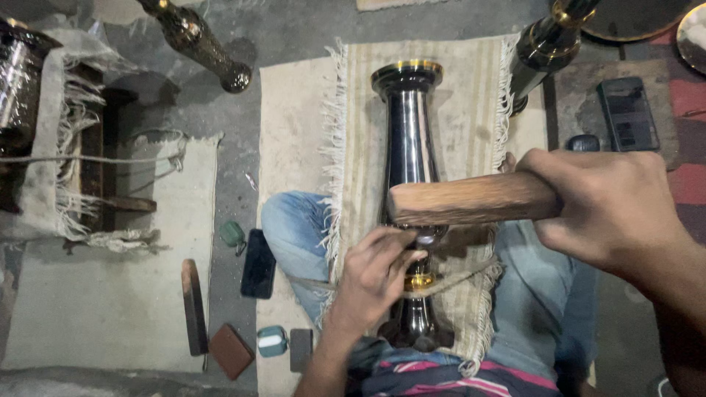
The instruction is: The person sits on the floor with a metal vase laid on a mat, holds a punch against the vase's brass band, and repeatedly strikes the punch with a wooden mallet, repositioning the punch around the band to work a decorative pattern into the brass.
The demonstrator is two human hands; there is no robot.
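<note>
A fringed beige woven cloth (456, 95) lay spread over the grey floor and across the person's lap in blue jeans (294, 228). On it lay a long, dark polished metal vase-like piece with brass bands (408, 140), its brass-rimmed end pointing away from the person and its narrow neck resting between the knees. The right hand (610, 206) was wrapped tight around a thick brown wooden block (471, 200), held crosswise just above the neck of the piece. The left hand (375, 276) had its fingers pinched together on a small tool at the neck, too hidden to tell its kind, just beside a brass ring (421, 281). A thin cord (471, 278) ran across the neck near that ring. To the left lay a black phone (259, 263), and near it a small brown leather wallet (231, 351).
</note>
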